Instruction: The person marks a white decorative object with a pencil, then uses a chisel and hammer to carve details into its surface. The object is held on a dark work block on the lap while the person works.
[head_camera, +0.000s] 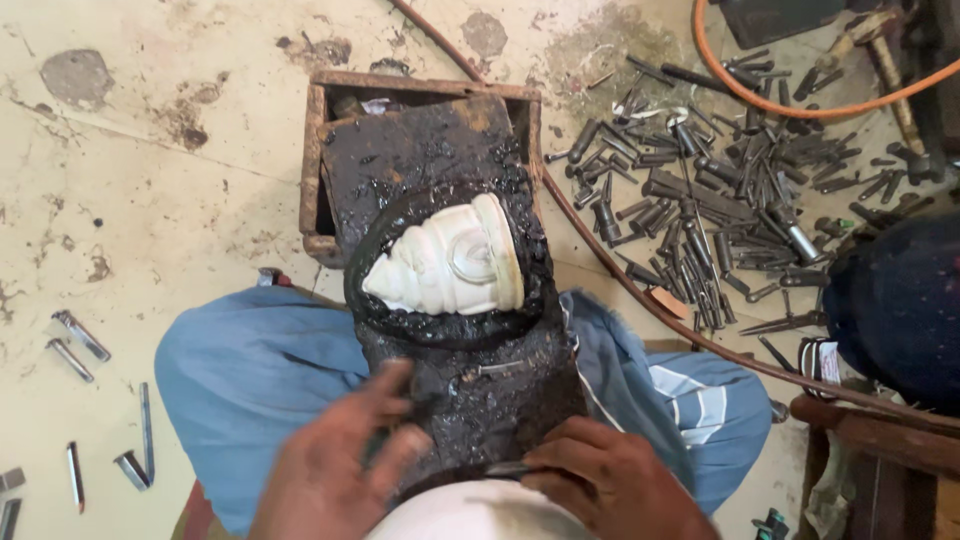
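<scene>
Black pitch block (440, 250) lies across the lap, far end on a rusty box (325, 150); white ridged cone-shaped relief piece (450, 265) bedded in it. Left hand (335, 460) rests on the block's near end, fingers spread, blurred. Right hand (610, 475) pinches a thin metal tool (510, 468). Block looks heavy, stiff, tacky: grip by its sides. Relief seems thin, easily dented. Punches (700, 190) litter the floor (150, 200)

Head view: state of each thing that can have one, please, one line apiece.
White conical piece: lying on its side, bedded in black pitch.
Pitch block: resting across the lap, far end on the wooden box.
Wooden box: open-topped.
Left hand: flat on block, blurred.
Right hand: gripping a small tool.
Punches: scattered loose on floor.
</scene>
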